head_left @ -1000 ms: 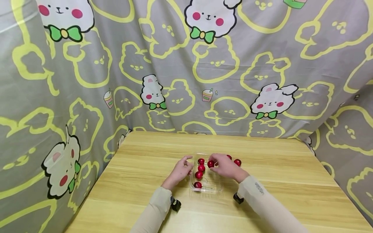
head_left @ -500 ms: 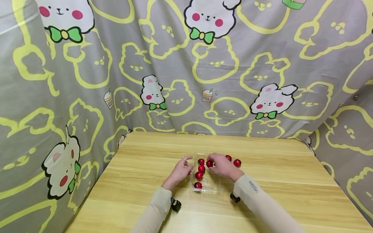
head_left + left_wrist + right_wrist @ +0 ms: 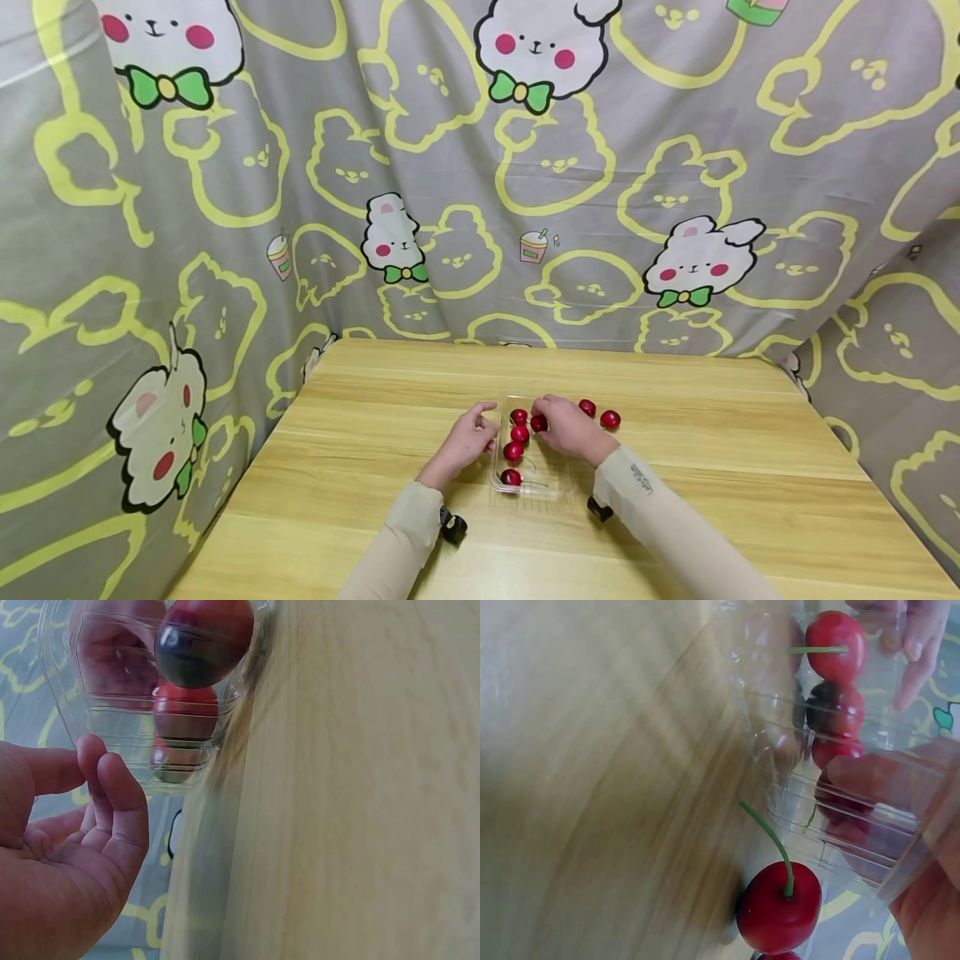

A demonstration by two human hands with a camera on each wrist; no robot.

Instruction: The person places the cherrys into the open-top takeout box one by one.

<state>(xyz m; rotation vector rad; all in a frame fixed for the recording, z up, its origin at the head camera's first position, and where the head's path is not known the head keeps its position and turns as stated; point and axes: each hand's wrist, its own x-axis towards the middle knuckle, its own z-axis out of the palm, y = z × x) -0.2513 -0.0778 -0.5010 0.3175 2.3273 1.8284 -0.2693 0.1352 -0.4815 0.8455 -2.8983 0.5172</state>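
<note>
A clear plastic box lies on the table with several red cherries in a row along its left side. My right hand reaches over the right wall and pinches a dark red cherry inside, near the far end. Through the clear wall in the right wrist view, the fingers show right at that cherry, low in the box. On the other side, my left hand rests with loosely bent fingers at the left wall. Its fingertips overlap the box edge in the left wrist view.
Two loose cherries lie on the wooden table right of the box; one with a green stem shows close up in the right wrist view. A patterned grey curtain hangs behind the table and along both sides.
My right hand has moved slightly left and lowered its cherry beside the others in the box, uncovering more of the loose cherries. The left hand has stayed put.
</note>
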